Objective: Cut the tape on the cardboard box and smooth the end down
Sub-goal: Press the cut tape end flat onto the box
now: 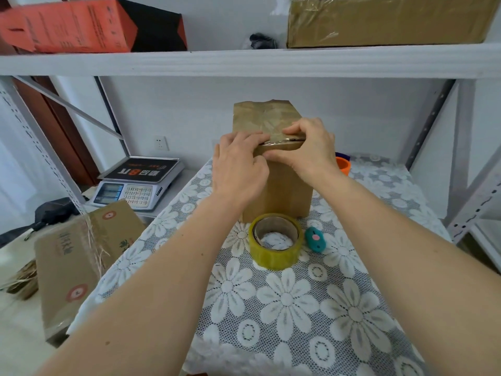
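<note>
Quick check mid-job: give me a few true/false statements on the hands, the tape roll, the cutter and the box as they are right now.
1. Both hands press on the cardboard box at its near top edge. True: left hand, right hand.
2. The tape roll is held in the right hand. False: it lies on the tablecloth before the box.
3. The teal cutter lies right of the roll. True.
4. The scale is on the top shelf. False: it sits low, left of the table.

Brown cardboard box, clear shiny tape on its top edge. Tablecloth under it: grey lace, white flowers. In front of box: yellowish tape roll, teal cutter with pink spot. Orange cup right of box.
</note>
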The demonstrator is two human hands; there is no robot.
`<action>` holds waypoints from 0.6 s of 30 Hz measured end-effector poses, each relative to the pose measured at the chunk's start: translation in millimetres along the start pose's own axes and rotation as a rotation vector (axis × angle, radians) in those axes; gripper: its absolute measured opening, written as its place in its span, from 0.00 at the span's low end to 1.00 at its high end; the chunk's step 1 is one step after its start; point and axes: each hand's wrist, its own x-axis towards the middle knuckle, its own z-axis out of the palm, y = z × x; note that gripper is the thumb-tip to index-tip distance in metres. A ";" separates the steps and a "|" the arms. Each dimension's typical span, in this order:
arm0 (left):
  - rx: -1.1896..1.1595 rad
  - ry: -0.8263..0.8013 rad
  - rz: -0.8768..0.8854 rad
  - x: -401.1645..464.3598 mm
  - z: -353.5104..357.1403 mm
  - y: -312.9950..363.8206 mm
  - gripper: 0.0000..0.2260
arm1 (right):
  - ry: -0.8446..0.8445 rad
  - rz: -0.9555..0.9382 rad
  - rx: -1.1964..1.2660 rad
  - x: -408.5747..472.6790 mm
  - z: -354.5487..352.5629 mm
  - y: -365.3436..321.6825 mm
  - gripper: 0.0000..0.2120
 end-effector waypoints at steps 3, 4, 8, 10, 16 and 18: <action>0.003 0.007 0.007 0.0 2.0 -0.1 0.24 | -0.007 0.006 0.019 0.8 -0.6 0.4 0.26; 0.002 0.010 0.003 0.3 2.3 -0.5 0.24 | -0.008 0.008 0.024 0.3 -0.4 0.1 0.26; 0.007 0.014 -0.002 -1.1 1.7 0.7 0.24 | -0.100 0.018 0.072 0.3 -8.0 6.6 0.25; 0.006 0.025 -0.003 -2.2 2.2 3.6 0.22 | -0.116 0.036 0.160 2.0 -11.5 10.4 0.24; 0.013 0.071 -0.003 -2.6 4.4 5.5 0.18 | -0.027 -0.027 0.191 6.3 -3.5 18.6 0.19; 0.019 0.073 -0.007 -2.5 4.5 5.5 0.18 | -0.028 -0.045 0.187 6.5 -3.6 23.3 0.19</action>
